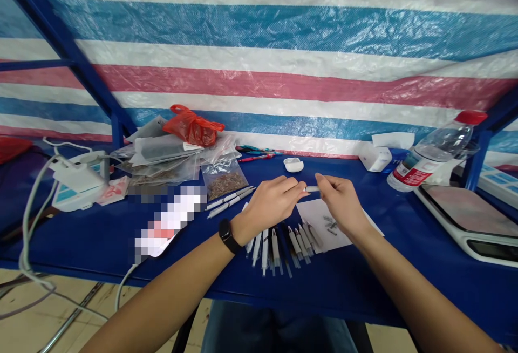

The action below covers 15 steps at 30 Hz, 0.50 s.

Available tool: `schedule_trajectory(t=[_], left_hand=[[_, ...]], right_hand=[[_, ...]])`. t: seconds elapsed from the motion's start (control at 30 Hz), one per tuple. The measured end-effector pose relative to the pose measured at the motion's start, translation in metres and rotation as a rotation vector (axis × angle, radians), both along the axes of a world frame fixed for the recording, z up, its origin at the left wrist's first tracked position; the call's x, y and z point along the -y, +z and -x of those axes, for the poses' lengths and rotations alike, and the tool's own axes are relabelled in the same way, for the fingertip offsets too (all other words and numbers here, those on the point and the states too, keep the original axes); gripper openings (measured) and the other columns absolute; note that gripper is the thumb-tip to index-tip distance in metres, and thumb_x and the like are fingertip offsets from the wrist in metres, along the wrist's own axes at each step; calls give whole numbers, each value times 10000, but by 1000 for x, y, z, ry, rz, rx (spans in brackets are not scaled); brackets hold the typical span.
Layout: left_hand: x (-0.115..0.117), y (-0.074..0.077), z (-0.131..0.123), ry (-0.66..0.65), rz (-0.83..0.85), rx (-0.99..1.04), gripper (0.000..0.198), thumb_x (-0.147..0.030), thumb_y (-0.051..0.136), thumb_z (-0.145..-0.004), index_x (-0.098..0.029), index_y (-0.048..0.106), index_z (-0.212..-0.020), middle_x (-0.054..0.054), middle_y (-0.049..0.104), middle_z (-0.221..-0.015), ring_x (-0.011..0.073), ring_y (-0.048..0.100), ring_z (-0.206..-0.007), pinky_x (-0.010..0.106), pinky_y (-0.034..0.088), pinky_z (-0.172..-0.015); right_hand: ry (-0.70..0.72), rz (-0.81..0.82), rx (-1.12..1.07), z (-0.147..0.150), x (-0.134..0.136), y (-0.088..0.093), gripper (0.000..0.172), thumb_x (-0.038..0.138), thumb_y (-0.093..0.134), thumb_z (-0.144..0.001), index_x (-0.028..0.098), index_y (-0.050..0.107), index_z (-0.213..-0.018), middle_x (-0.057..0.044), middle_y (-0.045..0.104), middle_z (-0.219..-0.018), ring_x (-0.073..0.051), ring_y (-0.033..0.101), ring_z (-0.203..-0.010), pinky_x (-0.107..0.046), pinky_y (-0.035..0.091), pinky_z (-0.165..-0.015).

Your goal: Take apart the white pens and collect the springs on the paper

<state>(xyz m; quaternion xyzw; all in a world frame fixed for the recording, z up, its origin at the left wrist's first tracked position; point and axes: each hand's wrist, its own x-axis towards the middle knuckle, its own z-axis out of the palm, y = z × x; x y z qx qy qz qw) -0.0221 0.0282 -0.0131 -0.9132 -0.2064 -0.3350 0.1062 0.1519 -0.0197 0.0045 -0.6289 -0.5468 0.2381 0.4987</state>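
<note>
Between my two hands, above the blue table, is a slim white pen barrel (311, 189). My left hand (277, 202), wearing a dark wristband, pinches its left end, and my right hand (339, 202) closes on the other end; the fingers hide both ends. Below them lie several pen parts (275, 248), white-and-grey with clear tips, fanned out side by side. To their right a white paper sheet (311, 212) holds several tiny metallic springs or tubes (331, 226), too small to tell which. Whole white pens (230, 202) rest left of my left hand.
Behind on the left are clear bags (162, 150), a red plastic bag (193, 126) and a bag of small brown pieces (224, 180). A white earbud case (293, 165) sits ahead. Rightward stand a bottle (435, 153) and a scale (471, 212); cables (28, 234) hang left.
</note>
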Motion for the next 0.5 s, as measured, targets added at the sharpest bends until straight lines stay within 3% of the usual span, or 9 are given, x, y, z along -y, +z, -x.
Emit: schedule_trajectory(t=[0.1, 0.17, 0.33, 0.5], left_hand=[[-4, 8, 5, 73, 3, -53, 385, -318, 361, -1106, -158, 705, -1047, 51, 679, -815, 171, 627, -725, 283, 440, -596], [-12, 15, 15, 169, 103, -103, 307, -293, 445, -1069, -166, 722, -1032, 64, 707, -876, 192, 658, -783, 292, 460, -638], [-36, 33, 50, 487, 476, -334, 227, -263, 564, -942, -162, 738, -839, 98, 740, -918, 246, 685, -826, 310, 442, -661], [-42, 43, 69, 554, 663, -420, 137, -278, 591, -834, -186, 686, -799, 74, 746, -863, 234, 671, -771, 290, 393, -617]], right_hand=[[48, 39, -50, -7, 0, 9, 627, 793, 616, -765, 221, 486, -543, 37, 369, -506, -122, 335, -506, -286, 306, -504], [84, 98, 1, -20, 2, 17, 614, 817, 583, -778, 214, 592, -668, 16, 482, -550, -146, 441, -535, -294, 381, -550], [248, 322, 422, -49, 11, 29, 530, 733, 657, -779, 220, 611, -657, -27, 626, -646, -186, 561, -600, -305, 383, -567], [411, 491, 570, -38, 21, 23, 326, 482, 705, -795, 223, 625, -614, -37, 660, -650, -199, 591, -587, -306, 375, -547]])
